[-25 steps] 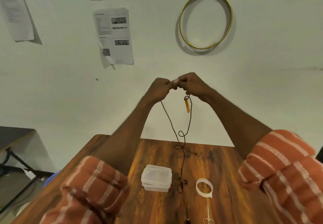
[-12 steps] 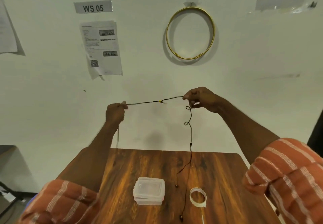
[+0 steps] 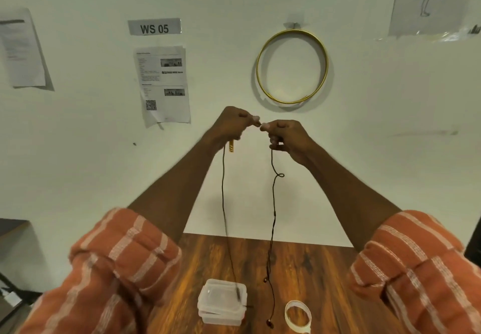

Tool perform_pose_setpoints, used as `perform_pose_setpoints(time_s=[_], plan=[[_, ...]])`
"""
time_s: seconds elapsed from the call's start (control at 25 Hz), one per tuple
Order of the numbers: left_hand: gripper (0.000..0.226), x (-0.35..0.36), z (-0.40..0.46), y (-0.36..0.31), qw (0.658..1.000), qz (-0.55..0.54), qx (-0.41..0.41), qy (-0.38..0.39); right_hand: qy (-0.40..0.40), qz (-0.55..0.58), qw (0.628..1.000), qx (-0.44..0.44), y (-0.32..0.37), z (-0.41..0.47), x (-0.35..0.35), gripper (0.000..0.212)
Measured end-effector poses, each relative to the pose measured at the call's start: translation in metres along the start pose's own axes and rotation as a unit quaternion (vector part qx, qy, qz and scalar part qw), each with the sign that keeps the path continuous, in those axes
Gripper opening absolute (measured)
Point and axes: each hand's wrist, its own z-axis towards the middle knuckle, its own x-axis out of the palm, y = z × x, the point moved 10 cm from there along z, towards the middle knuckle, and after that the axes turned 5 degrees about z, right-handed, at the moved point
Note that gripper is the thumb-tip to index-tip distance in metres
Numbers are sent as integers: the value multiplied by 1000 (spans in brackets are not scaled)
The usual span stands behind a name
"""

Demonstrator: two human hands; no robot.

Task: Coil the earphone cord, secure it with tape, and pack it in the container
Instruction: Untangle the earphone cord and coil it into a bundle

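Stage: early, coiling barely begun. Both hands raised above the surface (image 3: 299,260), close together at chest height. Left hand (image 3: 231,125) pinched shut on the cord (image 3: 223,190); right hand (image 3: 285,135) pinched shut on the same cord, fingers (image 3: 265,126) nearly touching those of the left. 2 long strands hanging down from the hands, well apart, 1 from each; small kink in the right strand. Yellow tag (image 3: 231,147) just below the left hand. Lower ends reaching down to the surface, 1 over the container (image 3: 221,305); probably earbuds there, too blurred to confirm. No finished loops visible in either hand.

Remaining: full coiling, taping, packing. Tape (image 3: 298,316) lying untouched right of the container. Container on the surface, lid on, nothing inside as far as visible.
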Motion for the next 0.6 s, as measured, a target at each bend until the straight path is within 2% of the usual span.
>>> perform_pose_setpoints(time_s=[0.08, 0.16, 0.28, 0.4, 0.48, 0.6], plan=[[26, -31, 8, 6, 998, -17, -5, -59, 20, -43, 999, 11, -15, -5, -12, 15], [25, -53, 13, 20, 994, -46, -44, -88, 6, -52, 998, 33, -32, -12, -32, 15], [31, -35, 7, 40, 992, 12, -123, 16, -31, 14, 999, 29, -33, -16, -48, 17], [46, 7, 0, 22, 989, 16, -102, 107, -26, 5, 1000, -7, -7, -9, -32, 19], [34, 28, 2, 2, 991, -17, -72, 109, -23, -13, 999, -32, 10, -4, -22, 19], [12, 18, 14, -18, 995, -73, -44, 45, -17, 23, 999, -29, 9, -4, -23, 11]])
